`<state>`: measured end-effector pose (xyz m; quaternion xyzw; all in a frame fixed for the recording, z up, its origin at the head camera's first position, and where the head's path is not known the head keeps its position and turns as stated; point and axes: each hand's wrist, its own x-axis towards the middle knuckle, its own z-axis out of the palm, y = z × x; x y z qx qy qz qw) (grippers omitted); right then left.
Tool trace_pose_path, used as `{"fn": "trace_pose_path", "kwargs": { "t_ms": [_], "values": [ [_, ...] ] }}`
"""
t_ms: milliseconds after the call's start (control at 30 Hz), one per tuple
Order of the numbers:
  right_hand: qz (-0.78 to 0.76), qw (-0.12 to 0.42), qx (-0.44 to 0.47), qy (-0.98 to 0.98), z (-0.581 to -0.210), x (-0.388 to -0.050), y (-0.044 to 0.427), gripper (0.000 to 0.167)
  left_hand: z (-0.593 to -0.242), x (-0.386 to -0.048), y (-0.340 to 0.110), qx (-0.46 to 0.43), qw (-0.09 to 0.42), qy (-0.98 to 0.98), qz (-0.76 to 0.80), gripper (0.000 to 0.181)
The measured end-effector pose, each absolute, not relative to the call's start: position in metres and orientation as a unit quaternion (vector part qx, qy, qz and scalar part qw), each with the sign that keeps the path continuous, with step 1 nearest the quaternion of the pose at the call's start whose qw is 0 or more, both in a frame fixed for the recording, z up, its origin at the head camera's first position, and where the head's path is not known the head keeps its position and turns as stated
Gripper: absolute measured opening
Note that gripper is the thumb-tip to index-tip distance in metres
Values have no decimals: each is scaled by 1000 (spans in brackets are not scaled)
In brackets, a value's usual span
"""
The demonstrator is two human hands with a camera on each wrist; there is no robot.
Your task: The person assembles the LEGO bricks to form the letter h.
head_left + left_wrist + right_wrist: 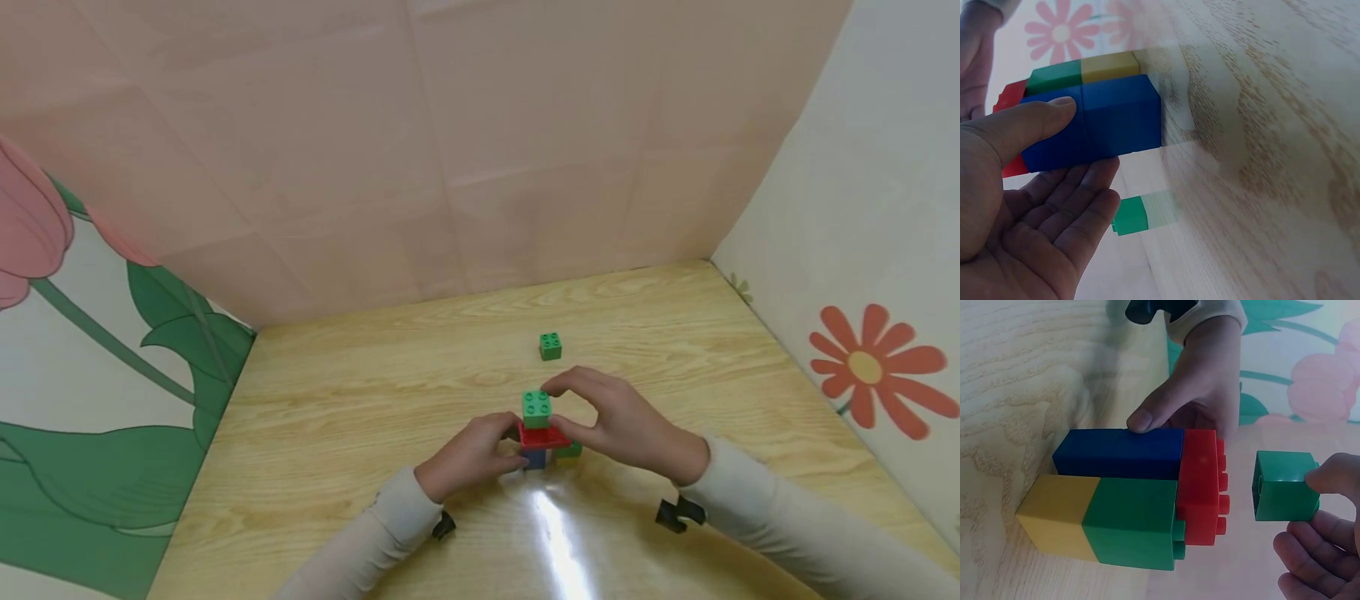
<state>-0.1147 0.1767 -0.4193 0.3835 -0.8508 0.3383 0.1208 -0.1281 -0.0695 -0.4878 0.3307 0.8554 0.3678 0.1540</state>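
Note:
Two columns of toy building blocks stand side by side: one of two blue blocks (1119,453), the other a yellow block (1060,519) with a green block (1132,525) on it. A red block (1199,487) sits on top, studs up, bearing on the blue column. My left hand (476,450) grips the blue blocks, thumb on one face and fingers on the opposite one. Between thumb and fingers my right hand (630,425) pinches another green block (1285,487). In the right wrist view a gap separates it from the red studs.
A loose green block (551,347) stands on the wood-grain table (360,383) behind the stack. A pinkish sheet (450,167) rises at the table's back edge. Flower-patterned panels flank both sides, one with a red flower (866,367) on the right.

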Motion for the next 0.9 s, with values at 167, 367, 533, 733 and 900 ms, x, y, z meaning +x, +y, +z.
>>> {"fn": "trace_pose_path", "kwargs": {
  "t_ms": [167,367,533,733,900],
  "values": [
    [339,118,385,-850,-419,-113,176,36,-487,-128,-70,331,151,858,364,31],
    [337,114,386,-851,-423,-112,174,37,-486,-128,-69,334,149,859,357,29],
    [336,105,381,-855,-425,-111,174,37,-485,-128,-69,332,152,860,358,30],
    [336,101,381,-855,-426,-110,173,36,-485,-127,-70,329,154,861,356,30],
    [339,103,383,-853,-429,-109,173,36,-485,-127,-70,330,153,861,356,29]
  ]
}}
